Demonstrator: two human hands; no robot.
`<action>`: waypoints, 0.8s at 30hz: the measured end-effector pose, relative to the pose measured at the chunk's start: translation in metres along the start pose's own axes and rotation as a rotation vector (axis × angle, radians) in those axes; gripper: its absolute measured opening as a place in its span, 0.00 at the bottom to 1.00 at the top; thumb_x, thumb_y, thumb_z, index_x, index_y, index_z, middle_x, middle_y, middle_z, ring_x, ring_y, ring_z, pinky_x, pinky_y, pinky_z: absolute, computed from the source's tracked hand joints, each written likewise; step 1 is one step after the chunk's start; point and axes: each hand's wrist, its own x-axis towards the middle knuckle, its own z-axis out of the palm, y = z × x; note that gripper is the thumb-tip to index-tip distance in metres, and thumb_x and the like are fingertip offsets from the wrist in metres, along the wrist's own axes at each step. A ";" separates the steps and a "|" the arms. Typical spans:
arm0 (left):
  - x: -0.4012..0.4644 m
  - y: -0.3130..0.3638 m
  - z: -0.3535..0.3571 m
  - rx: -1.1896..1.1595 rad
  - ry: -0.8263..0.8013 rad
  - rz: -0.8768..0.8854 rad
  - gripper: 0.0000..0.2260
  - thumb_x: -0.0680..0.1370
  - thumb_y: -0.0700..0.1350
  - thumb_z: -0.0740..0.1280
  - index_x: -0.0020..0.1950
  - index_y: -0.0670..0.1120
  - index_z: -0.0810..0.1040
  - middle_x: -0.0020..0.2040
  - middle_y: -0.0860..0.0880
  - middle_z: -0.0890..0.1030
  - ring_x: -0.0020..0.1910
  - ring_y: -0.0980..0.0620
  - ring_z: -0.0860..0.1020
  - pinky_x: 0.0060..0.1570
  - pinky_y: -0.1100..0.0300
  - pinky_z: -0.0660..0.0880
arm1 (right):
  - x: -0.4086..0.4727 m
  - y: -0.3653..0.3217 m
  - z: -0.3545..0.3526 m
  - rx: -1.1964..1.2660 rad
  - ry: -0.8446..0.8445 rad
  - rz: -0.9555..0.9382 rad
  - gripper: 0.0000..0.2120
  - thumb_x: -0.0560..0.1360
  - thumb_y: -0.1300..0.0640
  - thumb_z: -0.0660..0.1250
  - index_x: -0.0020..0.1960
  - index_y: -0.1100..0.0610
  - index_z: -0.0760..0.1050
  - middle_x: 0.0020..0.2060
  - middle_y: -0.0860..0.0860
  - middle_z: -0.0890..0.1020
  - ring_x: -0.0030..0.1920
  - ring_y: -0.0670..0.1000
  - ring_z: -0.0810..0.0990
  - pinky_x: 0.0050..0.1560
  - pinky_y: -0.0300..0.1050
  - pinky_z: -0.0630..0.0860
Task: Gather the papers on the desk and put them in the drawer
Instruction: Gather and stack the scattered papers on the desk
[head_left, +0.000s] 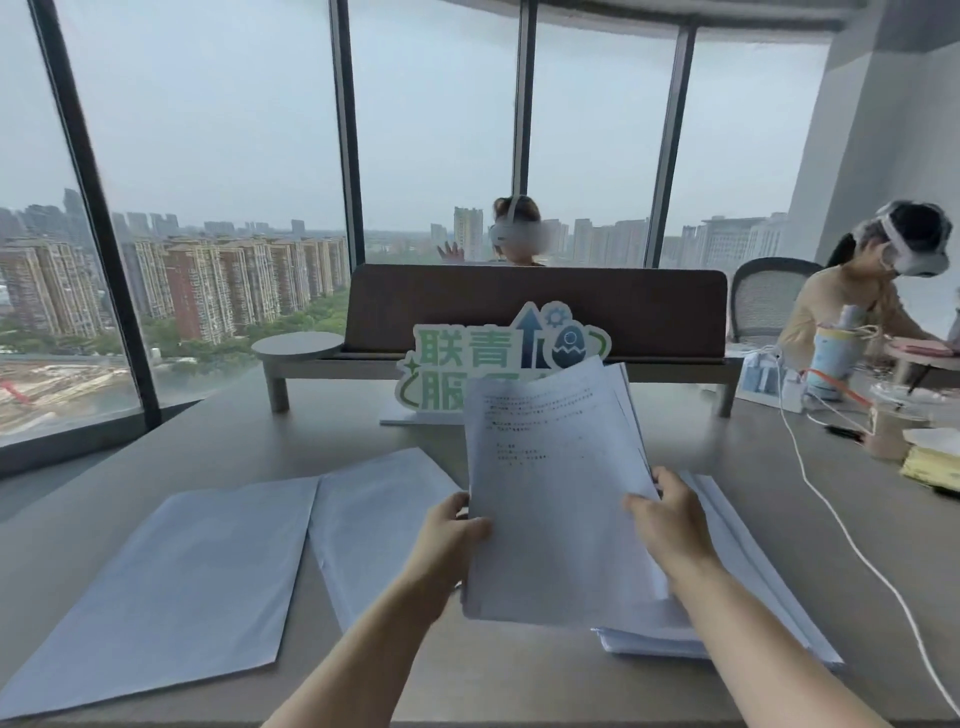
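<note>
Head view: your left hand (451, 530) and right hand (670, 522) each clamp a side edge of the printed white paper stack (550, 483), lifted off the grey desk (311, 415). Two blank white sheets (171, 587) lie left of your grip; another white pile (727, 597) lies beneath it.

1. One view only, from a wide-angle camera worn on the person's head
2. It faces forward and slightly down across the worktop (519, 675) toward the windows (218, 130) filling the upper frame
3. It sits close: both forearms enter from the bottom edge
4. Straight lines bow near the frame's left and right edges
</note>
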 end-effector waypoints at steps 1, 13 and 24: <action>0.003 -0.003 0.009 0.017 -0.012 -0.012 0.17 0.62 0.38 0.63 0.50 0.41 0.79 0.48 0.40 0.84 0.43 0.44 0.82 0.42 0.54 0.80 | 0.005 0.005 -0.008 -0.003 0.009 0.022 0.05 0.71 0.66 0.64 0.43 0.57 0.75 0.35 0.53 0.79 0.34 0.55 0.74 0.34 0.45 0.68; 0.037 -0.028 0.092 0.179 -0.114 -0.087 0.08 0.72 0.34 0.66 0.51 0.40 0.78 0.50 0.40 0.83 0.43 0.44 0.82 0.39 0.56 0.80 | 0.051 0.055 -0.075 -0.196 0.048 0.144 0.07 0.71 0.63 0.66 0.47 0.56 0.77 0.39 0.54 0.84 0.40 0.59 0.82 0.38 0.47 0.75; 0.047 -0.048 0.104 0.499 -0.079 -0.088 0.14 0.62 0.48 0.72 0.46 0.47 0.82 0.38 0.51 0.83 0.36 0.51 0.82 0.33 0.63 0.75 | 0.058 0.084 -0.084 -0.543 -0.026 0.229 0.12 0.68 0.56 0.67 0.51 0.53 0.75 0.45 0.54 0.83 0.43 0.58 0.81 0.42 0.45 0.77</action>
